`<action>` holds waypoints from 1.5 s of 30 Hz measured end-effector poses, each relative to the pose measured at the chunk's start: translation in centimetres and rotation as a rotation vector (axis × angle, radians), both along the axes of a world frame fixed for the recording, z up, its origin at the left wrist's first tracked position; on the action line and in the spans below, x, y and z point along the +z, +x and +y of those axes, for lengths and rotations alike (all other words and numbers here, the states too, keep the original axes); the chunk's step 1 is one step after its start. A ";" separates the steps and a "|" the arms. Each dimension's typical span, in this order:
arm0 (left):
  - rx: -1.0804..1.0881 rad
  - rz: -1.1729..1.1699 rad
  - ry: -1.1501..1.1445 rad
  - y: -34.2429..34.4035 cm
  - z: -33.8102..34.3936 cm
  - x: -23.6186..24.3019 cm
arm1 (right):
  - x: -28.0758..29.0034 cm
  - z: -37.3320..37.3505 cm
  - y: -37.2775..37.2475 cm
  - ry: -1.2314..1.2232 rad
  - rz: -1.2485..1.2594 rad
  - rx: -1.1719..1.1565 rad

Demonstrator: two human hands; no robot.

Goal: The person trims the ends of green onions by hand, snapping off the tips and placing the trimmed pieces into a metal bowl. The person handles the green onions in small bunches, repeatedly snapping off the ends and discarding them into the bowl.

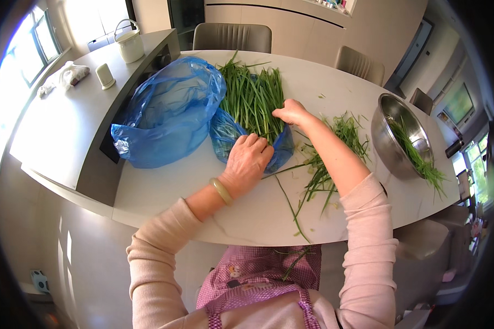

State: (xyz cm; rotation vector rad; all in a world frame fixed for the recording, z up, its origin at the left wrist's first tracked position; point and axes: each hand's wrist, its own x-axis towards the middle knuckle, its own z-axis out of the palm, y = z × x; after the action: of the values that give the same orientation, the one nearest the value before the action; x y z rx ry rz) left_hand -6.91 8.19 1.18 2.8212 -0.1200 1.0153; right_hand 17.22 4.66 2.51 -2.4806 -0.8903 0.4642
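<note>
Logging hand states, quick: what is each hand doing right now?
Left hand: closed, gripping the green chives at their base.
Right hand: fingers curled on the chives; grip cannot be told.

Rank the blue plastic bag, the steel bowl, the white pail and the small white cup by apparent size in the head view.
1. blue plastic bag
2. steel bowl
3. white pail
4. small white cup
The pail sits farther back, so its gap to the bowl is unsure.
</note>
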 end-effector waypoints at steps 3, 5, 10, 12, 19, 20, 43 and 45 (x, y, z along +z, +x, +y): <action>-0.009 -0.014 0.000 -0.4 0.2 -0.5 | -0.7 1.1 -0.6 0.122 0.046 -0.022; -0.028 -0.020 -0.002 -0.2 0.1 -0.8 | -1.9 1.7 -0.4 0.177 -0.204 -0.069; -0.039 -0.014 -0.010 -0.3 0.1 -1.0 | 1.4 3.8 -3.8 0.375 -0.302 0.119; -0.038 -0.009 -0.011 -0.3 0.3 -1.0 | 5.4 5.2 -7.1 -0.051 -0.196 0.150; -0.048 -0.021 -0.053 -0.8 0.9 -0.5 | 2.9 8.3 -6.9 -0.208 -0.170 0.202; -0.051 -0.069 -0.084 -0.9 0.8 -0.2 | 3.1 7.9 -6.1 -0.208 -0.117 0.211; 0.060 -0.095 -0.229 -1.5 2.5 0.6 | 3.4 5.7 -4.6 -0.195 -0.137 0.186; 0.074 -0.108 -0.218 -1.3 2.4 0.1 | 3.2 4.7 -2.8 -0.125 -0.006 0.076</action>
State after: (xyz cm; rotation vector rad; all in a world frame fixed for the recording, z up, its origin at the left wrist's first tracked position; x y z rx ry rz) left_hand -8.24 10.56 1.24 2.5927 0.0795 1.1221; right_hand 14.43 9.40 5.74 -2.5681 -0.9893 0.5536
